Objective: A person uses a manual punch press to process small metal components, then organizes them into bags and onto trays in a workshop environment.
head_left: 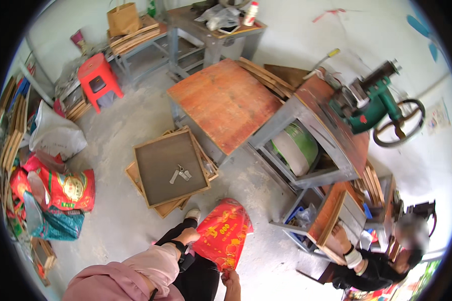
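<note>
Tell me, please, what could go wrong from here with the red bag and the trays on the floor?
The left hand and right hand grip the red bag near its edges, so it could slip if one grip loosens.
The shoe is close to the stacked trays, which sit askew; a bump might shift them.
The small grey pieces in the top tray might slide if it tips.

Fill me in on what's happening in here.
The person's left hand and right hand hold a red bag by its edges. In front, small grey pieces lie in the top tray of a stack on the floor. To the right, a co-worker has one hand at a low bench.
</note>
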Demonstrator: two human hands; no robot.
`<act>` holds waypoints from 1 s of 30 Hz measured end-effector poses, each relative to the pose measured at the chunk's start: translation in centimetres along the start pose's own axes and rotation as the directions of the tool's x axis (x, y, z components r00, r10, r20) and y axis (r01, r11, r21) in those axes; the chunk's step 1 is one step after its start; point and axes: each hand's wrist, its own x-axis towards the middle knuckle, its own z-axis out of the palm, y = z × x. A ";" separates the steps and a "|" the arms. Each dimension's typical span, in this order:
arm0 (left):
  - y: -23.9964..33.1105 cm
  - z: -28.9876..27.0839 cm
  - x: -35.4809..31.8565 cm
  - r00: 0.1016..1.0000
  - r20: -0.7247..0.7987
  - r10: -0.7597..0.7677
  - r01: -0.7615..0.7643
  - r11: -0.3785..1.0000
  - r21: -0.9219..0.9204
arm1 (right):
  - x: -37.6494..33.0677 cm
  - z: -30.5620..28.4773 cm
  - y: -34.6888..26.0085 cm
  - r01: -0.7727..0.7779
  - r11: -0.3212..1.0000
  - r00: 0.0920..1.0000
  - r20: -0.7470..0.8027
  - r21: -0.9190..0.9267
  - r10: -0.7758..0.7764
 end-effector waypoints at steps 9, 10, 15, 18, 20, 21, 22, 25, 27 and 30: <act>-4.0 9.5 -11.0 0.936 0.042 -0.350 0.304 0.741 -0.599 | -1.5 -5.3 5.9 0.114 0.967 0.993 0.069 -0.228 -0.101; -4.6 10.5 -11.6 0.938 0.038 -0.346 0.297 0.736 -0.608 | -1.4 -5.8 6.2 0.122 0.953 0.991 0.079 -0.278 -0.104; -7.3 14.1 -13.1 0.954 -0.028 -0.299 0.193 0.682 -0.706 | -1.9 -4.9 6.9 0.147 0.866 0.989 0.078 -0.478 -0.124; -8.3 13.5 -15.1 0.972 0.004 -0.233 0.167 0.682 -0.712 | -0.3 -3.9 8.2 0.182 0.889 0.983 0.066 -0.420 -0.170; -10.8 13.0 -16.2 0.970 -0.211 0.122 -0.243 0.545 -0.802 | 0.5 -2.7 9.5 0.210 0.894 0.977 0.054 -0.396 -0.205; -12.2 12.5 -16.1 0.971 -0.209 0.117 -0.239 0.528 -0.815 | 0.3 -1.6 10.5 0.224 0.876 0.973 0.046 -0.428 -0.226; -13.5 11.8 -15.3 0.992 -0.116 0.058 -0.128 0.596 -0.793 | 0.3 -0.4 11.6 0.236 0.858 0.968 0.038 -0.457 -0.247; -16.6 14.3 -13.4 0.997 0.027 -0.066 0.064 0.675 -0.735 | -0.8 1.5 14.1 0.297 0.755 0.940 0.043 -0.584 -0.337; -18.5 15.5 -13.3 0.998 -0.041 -0.049 -0.005 0.578 -0.816 | -2.2 3.3 14.7 0.281 0.700 0.939 0.037 -0.657 -0.342; -20.5 16.5 -15.6 0.995 0.050 -0.092 0.081 0.377 -0.923 | -3.9 6.3 16.9 0.275 0.663 0.933 0.026 -0.697 -0.359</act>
